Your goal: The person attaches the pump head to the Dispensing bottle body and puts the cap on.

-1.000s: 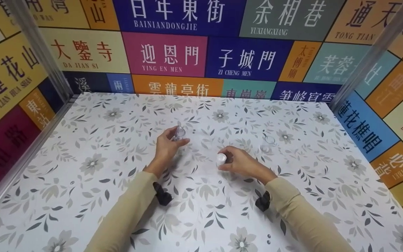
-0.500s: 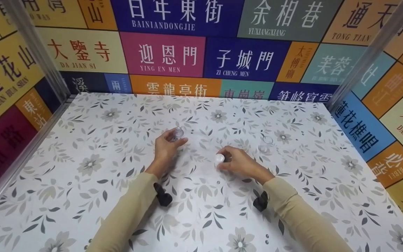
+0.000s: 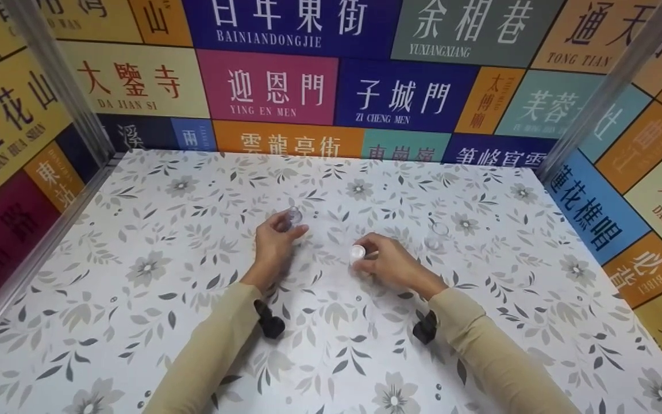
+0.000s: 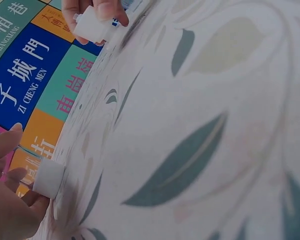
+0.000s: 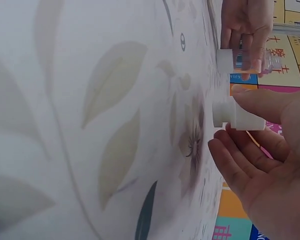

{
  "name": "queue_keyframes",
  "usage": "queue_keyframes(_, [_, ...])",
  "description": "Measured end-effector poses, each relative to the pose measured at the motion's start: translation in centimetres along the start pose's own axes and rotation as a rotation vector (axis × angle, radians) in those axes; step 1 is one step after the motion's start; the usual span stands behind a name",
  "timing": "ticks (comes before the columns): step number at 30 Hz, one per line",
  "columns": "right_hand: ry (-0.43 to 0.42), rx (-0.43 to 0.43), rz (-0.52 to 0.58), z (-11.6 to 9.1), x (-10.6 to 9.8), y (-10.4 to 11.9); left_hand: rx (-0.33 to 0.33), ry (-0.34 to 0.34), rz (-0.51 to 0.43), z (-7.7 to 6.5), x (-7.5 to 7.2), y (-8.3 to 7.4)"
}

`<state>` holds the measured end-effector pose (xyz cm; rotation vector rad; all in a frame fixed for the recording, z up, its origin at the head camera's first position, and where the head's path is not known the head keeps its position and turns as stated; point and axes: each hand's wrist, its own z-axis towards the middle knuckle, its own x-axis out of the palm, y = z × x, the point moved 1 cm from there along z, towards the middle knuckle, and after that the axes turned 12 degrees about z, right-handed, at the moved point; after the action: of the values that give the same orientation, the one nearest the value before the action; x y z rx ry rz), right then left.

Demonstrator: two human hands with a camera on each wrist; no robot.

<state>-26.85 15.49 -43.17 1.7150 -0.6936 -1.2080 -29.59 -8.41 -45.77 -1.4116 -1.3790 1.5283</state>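
In the head view my left hand [image 3: 274, 238] holds a small clear bottle [image 3: 295, 217] between thumb and fingers. Its white cap [image 4: 49, 178] points down, close to the table, in the left wrist view; whether it touches cannot be told. The right wrist view shows this clear bottle [image 5: 246, 61] from the other side. My right hand [image 3: 388, 260] pinches a small white bottle [image 3: 357, 253], nearer to me and apart from the clear one. Seen from the right wrist, the white bottle [image 5: 247, 115] sits between thumb and fingers, its lower part towards the tabletop.
A clear, see-through container [image 3: 438, 234] stands on the table beyond my right hand. White cloth with grey leaves and flowers covers the table [image 3: 331, 356]. Coloured sign panels [image 3: 273, 86] rise behind and at both sides, with clear posts [image 3: 601, 103] at the corners.
My right hand has shifted a little left and away from me with the white bottle. The left hand stays almost in place, still holding the clear bottle.
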Motion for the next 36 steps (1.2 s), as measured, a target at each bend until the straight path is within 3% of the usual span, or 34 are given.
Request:
queue_keyframes(13, [-0.032, -0.035, -0.034, 0.6, 0.1, 0.9, 0.019, 0.005, -0.027, -0.1, -0.1, 0.3])
queue_keyframes(17, [-0.057, -0.031, -0.048, 0.8, 0.0, 1.3, 0.021, 0.008, 0.018, 0.1, 0.0, 0.5])
queue_keyframes(26, [-0.159, -0.145, -0.081, 1.3, 0.0, 2.2, 0.026, -0.004, 0.096, -0.1, 0.1, 0.4])
queue_keyframes(36, [-0.228, -0.194, -0.065, 2.0, 0.3, 3.1, 0.046, 0.002, 0.088, 0.1, 0.0, 0.4])
